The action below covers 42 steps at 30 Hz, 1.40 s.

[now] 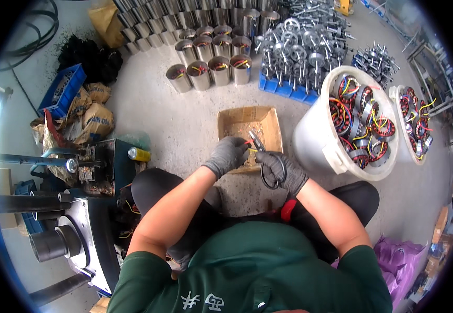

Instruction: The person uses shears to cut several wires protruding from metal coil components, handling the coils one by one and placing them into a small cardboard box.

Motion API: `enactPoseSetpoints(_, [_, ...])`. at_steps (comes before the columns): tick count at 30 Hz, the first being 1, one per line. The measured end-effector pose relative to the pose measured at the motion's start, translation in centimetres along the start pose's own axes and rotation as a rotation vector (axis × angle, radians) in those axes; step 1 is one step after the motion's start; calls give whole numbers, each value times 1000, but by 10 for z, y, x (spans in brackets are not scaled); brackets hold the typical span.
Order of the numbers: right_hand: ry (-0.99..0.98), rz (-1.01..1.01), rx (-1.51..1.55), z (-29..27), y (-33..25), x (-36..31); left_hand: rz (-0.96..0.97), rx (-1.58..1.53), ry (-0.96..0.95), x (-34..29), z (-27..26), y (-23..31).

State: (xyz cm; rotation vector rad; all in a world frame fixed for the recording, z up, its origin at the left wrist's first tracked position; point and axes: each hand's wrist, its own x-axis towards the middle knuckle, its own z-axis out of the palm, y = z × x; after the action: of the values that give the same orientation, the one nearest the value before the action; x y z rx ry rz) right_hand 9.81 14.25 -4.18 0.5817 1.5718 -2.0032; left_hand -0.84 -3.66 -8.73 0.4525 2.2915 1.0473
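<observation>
Clearly a trimming step: the left hand pinches coloured wires while the right hand grips scissors. Next, the blades probably need to line up on those wires above the cardboard box.

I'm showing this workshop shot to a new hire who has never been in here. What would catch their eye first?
Probably the two gloved hands at the centre: the right hand holds scissors to the coloured wires pinched by the left hand, above an open cardboard box. Next, the white bucket on the right, full of wire-wound motor parts, and the rows of metal cylinders on the floor beyond.
</observation>
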Motion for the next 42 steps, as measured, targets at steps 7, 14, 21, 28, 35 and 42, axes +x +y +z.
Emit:
enactPoseSetpoints(7, [59, 53, 253, -20, 22, 17, -184, -594, 106, -11, -40, 17])
enactPoseSetpoints(14, [1, -221, 91, -28, -4, -9, 45, -796, 456, -72, -154, 20])
enactPoseSetpoints(21, [-3, -360, 114, -24, -23, -30, -114, -810, 595, -159, -198, -44])
enactPoseSetpoints(28, [235, -280, 70, -11, -49, -53, -440, -318, 671, -249, -195, -145])
enactPoseSetpoints(35, [179, -303, 57, -20, -53, -55, -679, -457, 871, -320, -162, -249])
enactPoseSetpoints(42, [177, -331, 40, -25, -46, -50, -405, -1072, 988, -298, -118, -285])
